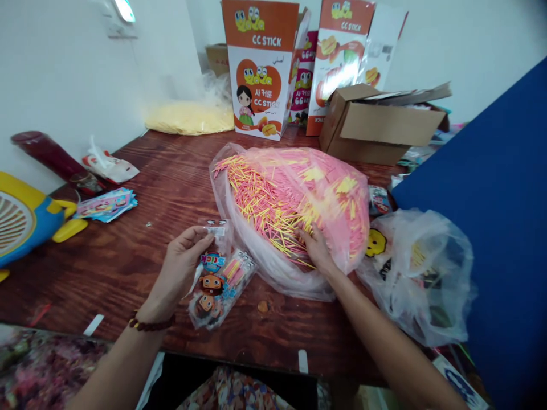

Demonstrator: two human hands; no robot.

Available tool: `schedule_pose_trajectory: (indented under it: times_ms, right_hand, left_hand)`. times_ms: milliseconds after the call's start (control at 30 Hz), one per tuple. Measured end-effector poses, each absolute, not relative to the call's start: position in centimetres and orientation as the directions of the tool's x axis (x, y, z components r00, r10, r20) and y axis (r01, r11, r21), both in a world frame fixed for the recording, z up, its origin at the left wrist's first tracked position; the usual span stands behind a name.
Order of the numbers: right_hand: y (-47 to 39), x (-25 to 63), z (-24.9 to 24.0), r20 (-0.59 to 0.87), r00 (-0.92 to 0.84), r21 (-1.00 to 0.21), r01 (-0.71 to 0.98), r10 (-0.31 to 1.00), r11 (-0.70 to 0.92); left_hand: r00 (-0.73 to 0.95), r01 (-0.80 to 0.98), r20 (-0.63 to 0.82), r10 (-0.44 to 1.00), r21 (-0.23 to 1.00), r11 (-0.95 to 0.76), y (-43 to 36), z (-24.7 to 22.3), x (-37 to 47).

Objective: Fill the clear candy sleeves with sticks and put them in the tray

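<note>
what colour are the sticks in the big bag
Pink and yellow sticks, clearest in the head view.

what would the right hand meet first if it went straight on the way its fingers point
Most likely the loose pink and yellow sticks in the clear bag; the right hand seems to touch them, though exact depth is hard to judge.

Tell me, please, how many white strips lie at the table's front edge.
2. One white strip lies left of the bracelet; the second lies below the right hand in view. Arms may hide more.
</note>
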State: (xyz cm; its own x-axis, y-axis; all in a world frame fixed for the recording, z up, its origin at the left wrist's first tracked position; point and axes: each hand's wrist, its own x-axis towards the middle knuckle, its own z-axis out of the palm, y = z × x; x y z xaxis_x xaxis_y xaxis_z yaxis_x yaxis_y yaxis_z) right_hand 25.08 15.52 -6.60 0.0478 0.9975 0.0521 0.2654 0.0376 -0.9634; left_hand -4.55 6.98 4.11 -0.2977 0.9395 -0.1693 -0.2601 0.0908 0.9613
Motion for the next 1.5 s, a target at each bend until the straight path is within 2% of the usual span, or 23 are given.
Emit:
schedule_pose_trajectory:
  times_ms: [233, 433, 533, 733, 933, 1033, 1133, 1267, 1367, 1500]
  right_hand:
    - [15.5, 25.0, -6.0, 0.016, 0.033, -0.993, 0.121, 0.999, 0.012]
    - [15.7, 25.2, -6.1, -0.035, 0.052, -0.985, 0.165, 0.998, -0.043]
    - [15.9, 25.1, -5.8, -0.078, 0.057, -0.996, 0.047, 0.995, -0.081]
    - [15.7, 24.9, -4.2, -0.223, -0.077, -0.939, -0.252, 0.972, -0.235]
    - [14.1, 23.5, -1.5, -0.117, -0.118, -0.918, -0.367, 0.986, -0.153]
    - [13.0, 22.6, 0.7, -0.015, -0.125, -0.959, -0.279, 0.992, -0.049]
    - [11.9, 22.0, 2.7, 0.120, -0.223, -0.993, -0.021, 0.967, 0.118]
    - [11.2, 21.7, 3.9, 0.238, -0.429, -0.886, 0.272, 0.872, 0.375]
    - [11.3, 21.6, 3.6, 0.282, -0.517, -0.785, 0.360, 0.808, 0.504]
    - [11.5, 21.9, 3.2, 0.279, -0.548, -0.727, 0.416, 0.788, 0.547]
  left_hand:
    - [-0.179, -0.336, -0.230, 0.957, 0.928, 0.160, 6.1, 2.7, -2.9]
    - [-0.117, -0.209, -0.197, 0.973, 0.963, 0.170, 5.7, 2.6, -2.0]
    - [-0.095, -0.186, -0.231, 0.968, 0.960, 0.211, 5.6, 2.8, -1.4]
    - [-0.033, -0.148, -0.265, 0.964, 0.955, 0.258, 5.5, 2.3, -0.5]
    - [0.033, -0.079, -0.215, 0.976, 0.973, 0.217, 6.1, 2.2, 1.0]
    - [0.054, -0.006, -0.158, 0.986, 0.987, 0.158, 6.6, 2.1, 1.6]
    - [0.070, 0.052, -0.140, 0.988, 0.989, 0.137, 7.0, 1.8, 1.9]
    - [0.114, 0.106, -0.144, 0.983, 0.986, 0.132, 7.3, 1.6, 1.8]
    - [0.134, 0.174, -0.098, 0.986, 0.982, 0.074, 7.4, 1.7, 1.8]
    - [0.170, 0.240, -0.074, 0.983, 0.970, 0.032, 7.5, 2.3, 1.9]
